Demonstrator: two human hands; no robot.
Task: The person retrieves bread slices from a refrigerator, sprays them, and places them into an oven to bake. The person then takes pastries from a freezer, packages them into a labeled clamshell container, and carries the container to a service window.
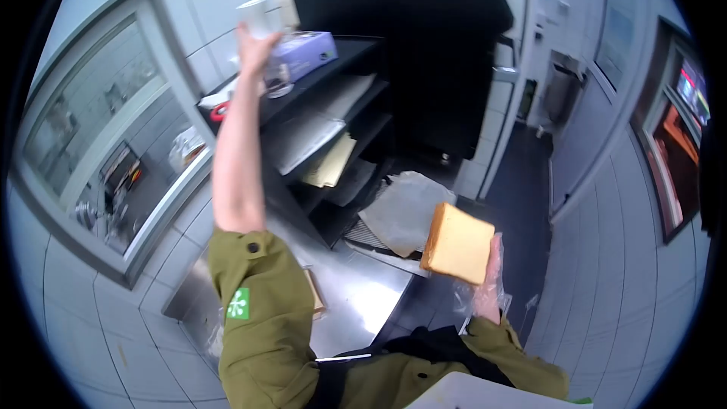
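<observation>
My left hand (259,49), bare, is raised to the top of the black shelf unit. Its fingers are closed around the lower part of a white cylinder (254,15), perhaps a cup; motion blurs it. Right beside that hand are a purple box (307,54) and a small clear container (279,82). My right hand (488,280), in a clear plastic glove, grips a thick square piece of sandwich bread (460,244) by its edge. The bread is held up in the air, its pale cut face towards me.
A steel counter (363,295) lies below, a brown-edged item (313,291) on it partly behind my left sleeve. Papers fill the shelf unit (326,216). Baking paper (405,208) covers a rack at its foot. Red-handled scissors (219,111) lie up left. A tall black cabinet (409,45) stands behind.
</observation>
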